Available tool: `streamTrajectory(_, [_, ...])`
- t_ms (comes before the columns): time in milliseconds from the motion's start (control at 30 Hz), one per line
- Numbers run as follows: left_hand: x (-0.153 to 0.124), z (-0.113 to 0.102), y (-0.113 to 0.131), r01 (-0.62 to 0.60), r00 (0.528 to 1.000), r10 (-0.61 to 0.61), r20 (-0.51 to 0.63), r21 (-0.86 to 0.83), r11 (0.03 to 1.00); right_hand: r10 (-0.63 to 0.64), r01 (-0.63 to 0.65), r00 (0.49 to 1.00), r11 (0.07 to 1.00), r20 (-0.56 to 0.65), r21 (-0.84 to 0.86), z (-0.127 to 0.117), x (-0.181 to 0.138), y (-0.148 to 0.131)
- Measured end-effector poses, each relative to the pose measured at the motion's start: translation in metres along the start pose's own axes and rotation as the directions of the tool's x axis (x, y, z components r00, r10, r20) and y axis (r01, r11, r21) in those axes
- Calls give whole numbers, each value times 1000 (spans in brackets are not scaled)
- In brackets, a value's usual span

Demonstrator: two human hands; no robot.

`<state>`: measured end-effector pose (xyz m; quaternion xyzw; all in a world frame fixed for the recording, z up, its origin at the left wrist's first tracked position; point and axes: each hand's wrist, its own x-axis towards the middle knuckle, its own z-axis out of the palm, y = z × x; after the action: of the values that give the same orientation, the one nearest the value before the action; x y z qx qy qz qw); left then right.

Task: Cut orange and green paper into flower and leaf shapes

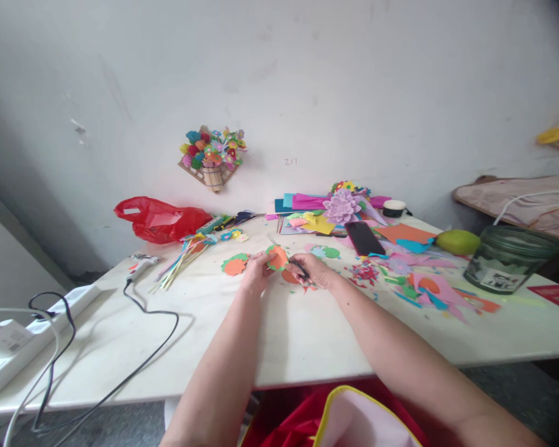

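Note:
My left hand (257, 271) pinches an orange-and-green paper flower cutout (277, 257) by its left side, a little above the white table. Black-handled scissors (300, 269) are in my right hand (313, 270), with the fingers closed round the handles. Their thin blades point up and left, at the cutout's right and upper edge. Left of my left hand lie more orange and green scalloped cutouts (235, 265). Another orange piece (289, 277) lies below the scissors, partly hidden. Green and light blue cutouts (326, 252) rest just beyond my right hand.
At the left are a glue gun (143, 267) with its cord, a power strip (72, 304) and a red plastic bag (163, 220). A phone (364, 239), coloured scraps (433, 288), a green fruit (457, 242) and a glass jar (507, 261) occupy the right.

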<state>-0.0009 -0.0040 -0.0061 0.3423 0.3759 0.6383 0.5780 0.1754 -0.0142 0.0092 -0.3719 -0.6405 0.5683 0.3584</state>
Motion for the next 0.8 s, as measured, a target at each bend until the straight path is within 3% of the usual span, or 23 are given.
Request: streamTrajectory(800, [5, -5, -2, 2, 999, -3, -40, -18, 1000, 49, -49, 999, 999, -23, -23, 1, 1, 0])
